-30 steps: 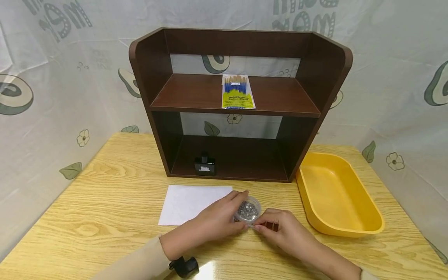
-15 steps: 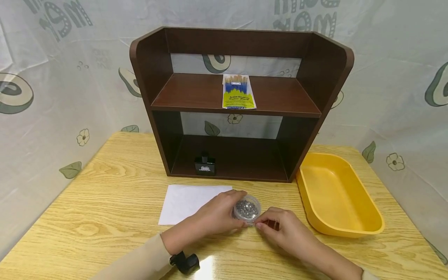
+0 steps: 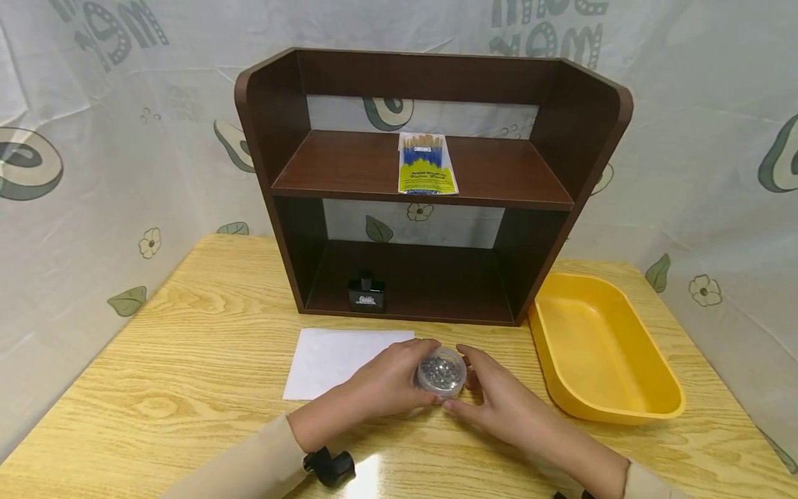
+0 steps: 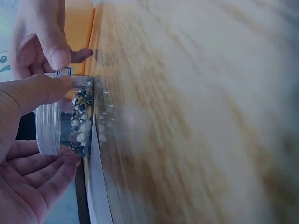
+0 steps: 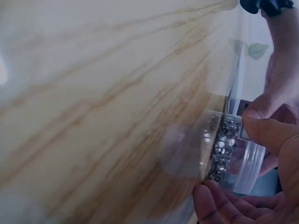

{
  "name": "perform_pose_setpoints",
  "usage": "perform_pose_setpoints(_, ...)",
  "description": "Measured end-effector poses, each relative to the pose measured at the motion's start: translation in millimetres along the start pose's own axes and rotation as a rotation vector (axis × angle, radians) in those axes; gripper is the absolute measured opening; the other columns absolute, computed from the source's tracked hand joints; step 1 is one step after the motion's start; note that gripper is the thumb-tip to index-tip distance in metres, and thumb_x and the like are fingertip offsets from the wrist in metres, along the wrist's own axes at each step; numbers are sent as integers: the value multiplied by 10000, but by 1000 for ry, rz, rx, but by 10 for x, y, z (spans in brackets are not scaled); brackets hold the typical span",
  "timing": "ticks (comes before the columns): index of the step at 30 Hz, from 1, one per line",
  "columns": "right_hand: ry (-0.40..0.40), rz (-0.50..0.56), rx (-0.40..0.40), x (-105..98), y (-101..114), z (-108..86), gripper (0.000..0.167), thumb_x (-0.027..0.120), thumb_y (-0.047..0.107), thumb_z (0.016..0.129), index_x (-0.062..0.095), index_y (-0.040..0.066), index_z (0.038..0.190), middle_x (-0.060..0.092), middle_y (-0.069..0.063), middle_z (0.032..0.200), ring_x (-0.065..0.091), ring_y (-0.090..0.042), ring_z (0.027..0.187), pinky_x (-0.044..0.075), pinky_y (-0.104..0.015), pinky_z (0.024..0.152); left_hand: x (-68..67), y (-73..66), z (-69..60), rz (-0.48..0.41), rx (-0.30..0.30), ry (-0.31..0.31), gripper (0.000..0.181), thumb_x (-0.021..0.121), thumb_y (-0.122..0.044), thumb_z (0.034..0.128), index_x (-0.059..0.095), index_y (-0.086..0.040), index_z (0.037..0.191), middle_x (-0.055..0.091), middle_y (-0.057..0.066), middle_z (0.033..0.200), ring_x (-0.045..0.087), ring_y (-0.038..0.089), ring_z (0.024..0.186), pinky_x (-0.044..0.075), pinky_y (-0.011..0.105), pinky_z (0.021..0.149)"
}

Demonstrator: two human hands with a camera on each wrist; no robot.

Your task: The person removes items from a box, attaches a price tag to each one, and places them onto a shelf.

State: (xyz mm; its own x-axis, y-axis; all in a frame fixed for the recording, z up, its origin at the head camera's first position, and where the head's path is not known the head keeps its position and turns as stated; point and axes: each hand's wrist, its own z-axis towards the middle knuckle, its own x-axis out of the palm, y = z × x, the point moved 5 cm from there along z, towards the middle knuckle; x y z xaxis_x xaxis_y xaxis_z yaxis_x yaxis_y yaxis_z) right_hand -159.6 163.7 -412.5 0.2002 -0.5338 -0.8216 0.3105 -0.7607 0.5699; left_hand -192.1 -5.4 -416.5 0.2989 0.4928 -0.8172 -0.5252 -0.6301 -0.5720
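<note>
A small clear plastic jar (image 3: 442,373) of silvery faceted gems rests on the table, a ridged lid (image 4: 48,130) on its top. My left hand (image 3: 395,378) grips it from the left, thumb at the front side. From the right my right hand (image 3: 499,395) curls round the same jar. In the right wrist view my right thumb (image 5: 271,133) lies against its side and the fingertips (image 5: 205,198) reach its base on the other side. A small blue-edged label (image 4: 64,72) shows on the jar wall beside my left thumb.
Behind the jar stands a dark brown two-tier shelf (image 3: 430,315), holding a brush pack (image 3: 427,166) above and a black bottle (image 3: 366,296) below. White paper (image 3: 330,360) lies left of the jar. A yellow tray (image 3: 614,409) sits to the right.
My right hand has gone from pinching at the jar's front edge to spreading round its right side. The left hand keeps its grip, and the jar has hardly moved.
</note>
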Motion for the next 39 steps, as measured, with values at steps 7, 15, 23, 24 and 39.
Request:
perform_pose_setpoints(7,4,-24,-73,-28,-31,63,797,851,376,880,509,-22,1480,665,-150,1372,681,-242,1145,606,-405,953,-9,-7,9,4,15,10,756,910,-302,825,569,-48,1449,688,77,1402,659,198,1275,548,332,1083)
perform_pose_setpoints(15,54,-8,-133,-53,-85,88,736,808,479,899,551,47,1437,682,-52,1297,645,-102,1014,588,-253,848,-40,7,28,-39,47,57,718,908,-270,831,580,-79,1440,715,29,1339,675,133,1209,554,277,1037)
perform_pose_setpoints(23,74,-39,-160,-58,-88,125,834,813,476,895,472,70,1539,611,-131,1483,627,-317,1332,528,-539,1091,-74,38,44,-79,77,98,725,918,-236,818,584,-92,1446,715,14,1349,668,129,1225,541,274,1060)
perform_pose_setpoints(24,76,-43,-167,-60,-84,129,854,816,467,895,453,73,1560,596,-141,1505,598,-337,1376,499,-565,1117,-76,41,44,-81,81,98,733,920,-235,815,584,-93,1451,714,15,1354,668,131,1231,540,275,1063)
perform_pose_setpoints(39,142,-18,-236,-112,-40,236,757,852,376,877,547,27,1476,658,-113,1427,685,-227,1216,610,-366,975,-63,101,-5,-122,68,77,780,877,-279,867,508,-76,1524,649,54,1458,632,194,1332,523,340,1123)
